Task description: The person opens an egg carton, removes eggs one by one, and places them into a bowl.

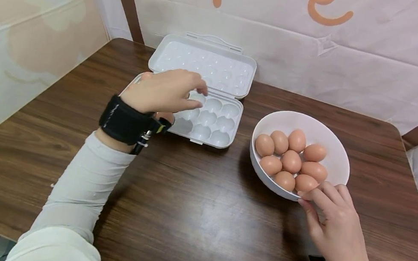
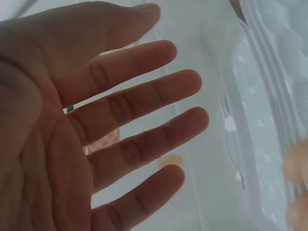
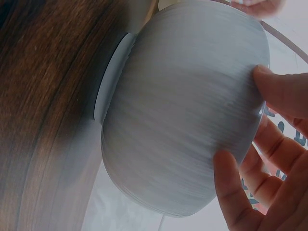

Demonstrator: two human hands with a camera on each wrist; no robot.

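**Left hand over the egg box, right hand steadying the bowl**

The left hand hovers over the near-left cups of the egg box, palm down; the left wrist view shows its fingers spread and straight, holding nothing. An egg seems to sit beneath the palm, mostly hidden, so I cannot tell which cup it fills. The box's empty cups run away from the hand toward 3 o'clock, and its open lid lies flat at 12 o'clock, hinged along the tray's far edge. The tray's long axis runs left to right across the table.

The right hand rests its fingertips against the near rim of the bowl; in the right wrist view the fingers press the bowl's outer wall, lightly curved round it. The eggs lie heaped inside, at 11 o'clock from this hand and at 4 o'clock from the left hand, so the right hand is the nearer one. Bowl and box stand just beside each other, not touching. Bare wood lies open toward the near edge, between the two forearms.
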